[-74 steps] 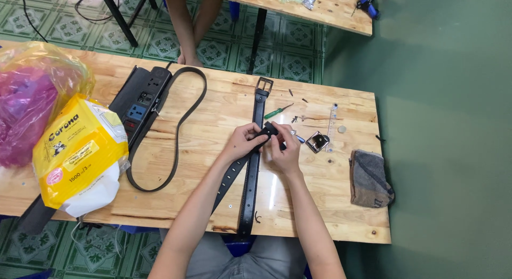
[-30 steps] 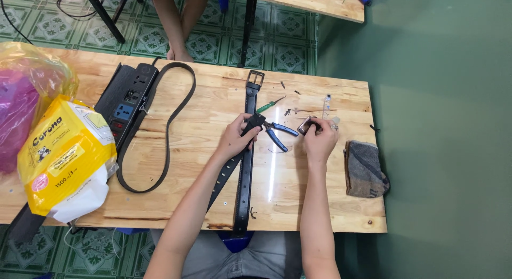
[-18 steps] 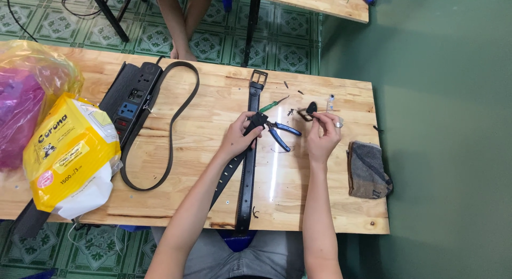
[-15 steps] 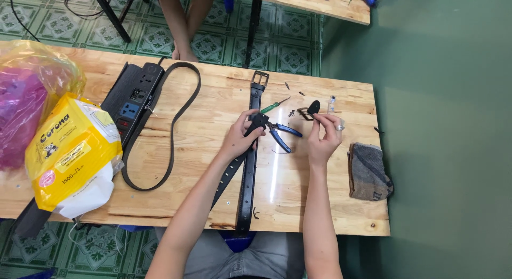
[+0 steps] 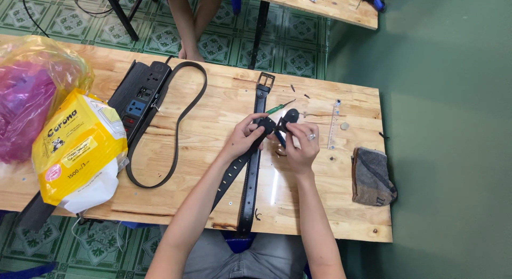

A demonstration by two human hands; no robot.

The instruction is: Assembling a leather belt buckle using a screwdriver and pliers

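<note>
**Both hands meet over the black belt**

Your left hand (image 5: 246, 136) has its fingers curled around the end of a black belt strap (image 5: 232, 170), pinching it just where it crosses the longer black belt (image 5: 253, 162) that lies straight across the wooden table (image 5: 213, 114). Your right hand (image 5: 301, 146) is clenched on a small black piece (image 5: 289, 117), held just right of the left fingertips and nearly touching them; a ring shows on one finger. What sits deeper between the two sets of fingers is too small to tell.

Just beyond your fingers lies a green-handled screwdriver (image 5: 279, 107), close to the belt's buckle (image 5: 265, 79) at the far edge. To the right sit a clear ruler (image 5: 334, 124) and, farther out, a grey folded cloth (image 5: 372, 176). Well to the left, a looped black belt (image 5: 173, 124) rests beside a black power strip (image 5: 140, 93), then a yellow packet (image 5: 77, 148) and a pink plastic bag (image 5: 32, 92).
</note>
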